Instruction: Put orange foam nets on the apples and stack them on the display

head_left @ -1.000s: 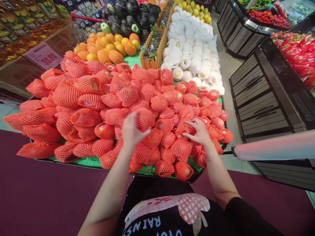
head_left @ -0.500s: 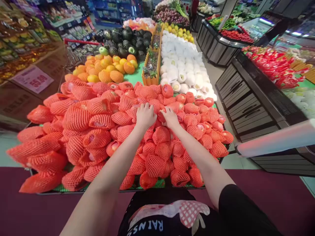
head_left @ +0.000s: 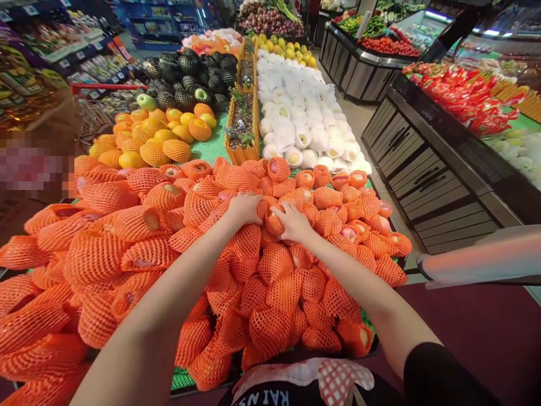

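Note:
A large heap of fruit in orange foam-net sleeves (head_left: 276,262) fills the front of the display; the fruit's kind is mostly hidden by the nets. In the middle of the heap, my left hand (head_left: 244,208) curls its fingers over the netted fruit from the left. Opposite it, my right hand (head_left: 293,222) has its fingers bent around one net-wrapped fruit (head_left: 274,221), which sits between the two hands. The undersides of both hands are out of sight.
Behind the heap lie yellow fruit (head_left: 163,137), dark netted melons (head_left: 188,73) and white-wrapped fruit (head_left: 296,107). A wooden planter (head_left: 243,121) divides them. On the right stand a dark cabinet (head_left: 416,163) with red packages (head_left: 460,96) and a pale roll (head_left: 486,254).
The view has moved closer and tilted over the heap, which now appears larger and lower. Both hands have shifted slightly and stay on the netted fruit, with the left hand's fingers turned more sideways.

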A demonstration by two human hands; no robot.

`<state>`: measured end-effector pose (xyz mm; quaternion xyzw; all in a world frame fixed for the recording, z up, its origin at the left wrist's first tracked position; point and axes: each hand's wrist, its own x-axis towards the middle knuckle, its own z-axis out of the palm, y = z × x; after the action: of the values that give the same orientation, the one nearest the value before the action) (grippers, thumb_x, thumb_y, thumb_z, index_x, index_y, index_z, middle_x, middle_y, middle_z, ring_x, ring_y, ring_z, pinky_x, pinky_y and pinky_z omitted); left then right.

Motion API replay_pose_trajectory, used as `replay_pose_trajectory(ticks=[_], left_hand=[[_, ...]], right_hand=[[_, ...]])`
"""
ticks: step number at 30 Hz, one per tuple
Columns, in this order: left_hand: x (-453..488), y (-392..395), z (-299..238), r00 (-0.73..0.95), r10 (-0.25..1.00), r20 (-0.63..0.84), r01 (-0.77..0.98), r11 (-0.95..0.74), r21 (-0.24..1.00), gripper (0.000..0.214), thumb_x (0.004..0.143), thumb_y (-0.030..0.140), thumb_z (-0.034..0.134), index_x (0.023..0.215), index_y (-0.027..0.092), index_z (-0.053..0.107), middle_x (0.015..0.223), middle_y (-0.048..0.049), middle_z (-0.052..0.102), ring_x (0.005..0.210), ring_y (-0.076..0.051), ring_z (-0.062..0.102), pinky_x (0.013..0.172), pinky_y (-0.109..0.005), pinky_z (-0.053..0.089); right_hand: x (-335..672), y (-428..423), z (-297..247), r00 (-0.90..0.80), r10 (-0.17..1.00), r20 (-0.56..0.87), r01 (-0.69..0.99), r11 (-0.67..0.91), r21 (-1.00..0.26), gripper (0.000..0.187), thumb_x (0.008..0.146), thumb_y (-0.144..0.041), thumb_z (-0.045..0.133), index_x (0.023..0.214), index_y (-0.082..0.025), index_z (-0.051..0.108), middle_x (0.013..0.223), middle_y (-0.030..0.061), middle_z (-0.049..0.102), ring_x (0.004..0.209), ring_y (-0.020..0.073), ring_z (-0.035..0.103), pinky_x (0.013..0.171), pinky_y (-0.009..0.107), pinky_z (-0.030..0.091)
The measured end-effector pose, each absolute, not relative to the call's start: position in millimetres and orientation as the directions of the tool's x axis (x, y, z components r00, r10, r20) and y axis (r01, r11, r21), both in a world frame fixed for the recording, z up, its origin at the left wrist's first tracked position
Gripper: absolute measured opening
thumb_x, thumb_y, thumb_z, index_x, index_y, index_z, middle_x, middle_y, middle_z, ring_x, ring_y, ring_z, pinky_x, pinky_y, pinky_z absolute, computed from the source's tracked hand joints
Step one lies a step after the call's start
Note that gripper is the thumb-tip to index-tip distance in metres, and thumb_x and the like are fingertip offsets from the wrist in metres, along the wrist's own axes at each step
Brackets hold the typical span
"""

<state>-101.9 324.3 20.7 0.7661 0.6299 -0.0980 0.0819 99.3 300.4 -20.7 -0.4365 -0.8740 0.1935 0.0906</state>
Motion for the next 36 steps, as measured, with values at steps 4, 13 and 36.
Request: replay_pose_trajectory(ticks=[4,13,36], left_hand=[[-130,320,30,0.159,0.983,-0.090,0.947,-0.127,0.294,0.083,0.069,0.055,0.082,0.138,0.018,0.056,0.130,-0.0127,0.067,0.117,-0.034,0.064,0.103,-0.044,0.051],[-67,375,38,0.094,0.925,0.368,0.768,-0.303,0.564,0.074,0.072,0.043,0.083,0.134,0.016,0.053,0.132,-0.0121,0.064,0.123,-0.030,0.058,0.111,-0.044,0.043],[-139,415,32,-0.303,0.941,-0.150,0.919,0.330,0.216,0.080,0.068,0.044,0.086,0.133,0.009,0.055,0.128,-0.0288,0.064,0.122,-0.045,0.062,0.098,-0.057,0.052]], right_hand=[[132,302,2,-0.499,0.862,0.087,0.707,0.463,-0.535,0.090,0.066,-0.037,0.090,0.145,-0.020,0.051,0.136,0.0130,0.057,0.120,0.0329,0.061,0.103,0.047,0.052],[199,277,-18,-0.525,0.850,-0.050,0.737,0.424,-0.527,0.100,0.068,-0.038,0.094,0.153,-0.024,0.043,0.153,0.0161,0.046,0.139,0.0378,0.049,0.114,0.056,0.044],[201,267,-59,-0.449,0.857,0.254,0.641,0.507,-0.576,0.084,0.077,-0.049,0.086,0.150,-0.033,0.047,0.150,0.0129,0.049,0.138,0.0380,0.049,0.112,0.062,0.044]])
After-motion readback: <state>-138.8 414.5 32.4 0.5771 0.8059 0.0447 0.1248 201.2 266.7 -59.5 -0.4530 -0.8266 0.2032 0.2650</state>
